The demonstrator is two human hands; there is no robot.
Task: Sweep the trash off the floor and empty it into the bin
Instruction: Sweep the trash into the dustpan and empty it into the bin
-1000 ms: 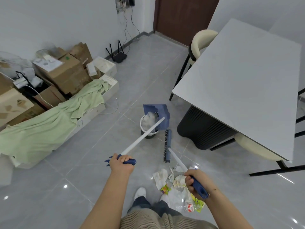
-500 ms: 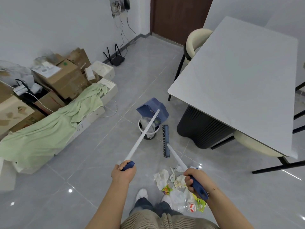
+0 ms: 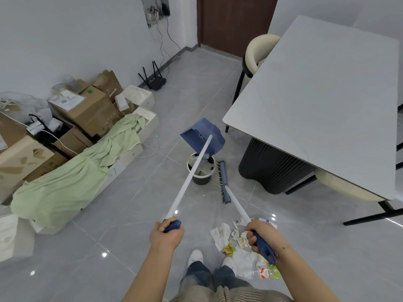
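Tipping over the bin [image 3: 201, 171], the blue dustpan [image 3: 204, 136] hangs raised at the far end of its long white pole, mouth angled down above crumpled paper and plastic already inside. My left hand [image 3: 166, 234] is clenched round the blue grip at the near end of that pole. My right hand [image 3: 260, 233] is wrapped round the blue grip of the broom [image 3: 223, 184], whose brush head lies on the tiles just right of the bin.

More trash [image 3: 239, 247] sits on the floor close by my feet, under and beside the right hand: white tissues, torn paper, bright snack wrappers and a clear plastic bottle. I judge all of it light and soft; the tissues and wrappers should skid and flutter under the bristles, and the bottle may roll away on these glossy tiles. Short, low strokes seem wise. The dustpan pole is long and stiff, so holding it only at the end gives much leverage against me; a grip further down the white shaft would steady the pan if I can spare it.

Outward, a grey table [image 3: 316, 105] with cream chairs stands to the right, and cardboard boxes [image 3: 87, 110] under a green cloth [image 3: 72, 177] line the left wall. A router [image 3: 154, 81] stands near the door.
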